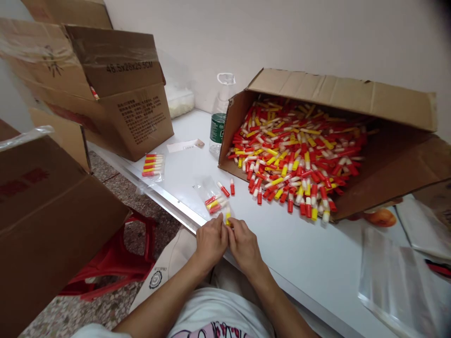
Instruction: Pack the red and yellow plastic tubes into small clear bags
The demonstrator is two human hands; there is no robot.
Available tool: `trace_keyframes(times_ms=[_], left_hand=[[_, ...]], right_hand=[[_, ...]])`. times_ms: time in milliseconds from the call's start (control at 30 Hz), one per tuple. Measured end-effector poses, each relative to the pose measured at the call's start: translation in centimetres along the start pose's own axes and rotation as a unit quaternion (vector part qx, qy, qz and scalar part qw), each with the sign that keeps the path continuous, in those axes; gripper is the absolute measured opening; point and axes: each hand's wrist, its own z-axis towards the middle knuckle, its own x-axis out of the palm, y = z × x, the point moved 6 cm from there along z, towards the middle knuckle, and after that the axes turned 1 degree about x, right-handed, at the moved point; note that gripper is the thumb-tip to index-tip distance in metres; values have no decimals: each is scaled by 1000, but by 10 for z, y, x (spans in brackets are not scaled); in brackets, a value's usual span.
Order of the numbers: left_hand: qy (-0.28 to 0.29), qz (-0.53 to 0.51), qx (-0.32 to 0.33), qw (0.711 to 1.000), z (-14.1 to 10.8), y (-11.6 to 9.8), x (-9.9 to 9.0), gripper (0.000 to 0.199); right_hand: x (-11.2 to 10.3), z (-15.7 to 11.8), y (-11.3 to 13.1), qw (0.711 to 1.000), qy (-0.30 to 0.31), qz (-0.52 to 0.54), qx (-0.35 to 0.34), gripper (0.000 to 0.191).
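At the table's near edge, a clear plastic bag [207,190] holds a few small tubes [214,204], red or yellow with whitish ends. My left hand [212,238] is closed on the bag's near edge. Beside it, my right hand [244,241] pinches a yellow tube with a whitish end [228,217] at the bag's mouth. The fingertips of both hands nearly touch. Just beyond the bag lie two loose red-and-white tubes [223,189]. To the left rests a filled clear bag [153,165] with several tubes in a row.
A cardboard box [352,96] lies on its side at right, red and yellow tubes [296,155] spilling from it. A clear bottle [217,126] stands beside it. Empty plastic bags [391,277] lie at far right. More boxes [141,108] and a red stool [116,258] are left.
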Motion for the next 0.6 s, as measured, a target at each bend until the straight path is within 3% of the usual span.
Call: trace_keyframes(times_ms=[100,233,400,500,600], left_hand=[[24,17,6,1000,0,0,3,40],[26,29,30,999,-4,-3,4,40],[-17,-18,85,996,-12,-5,3,40],[-39,-34,58,997,-11,4,-1,37],[-55,-30,22,998,-9,13,-7,36]], right_hand=[[1,5,-1,999,38,8,12,23],[-1,19,-5,993,45,-98,50,28],[22,43,-9,972,171,-133,85,24],[20,55,-9,966,232,-87,68,29],[7,66,-12,954,292,60,22,40]])
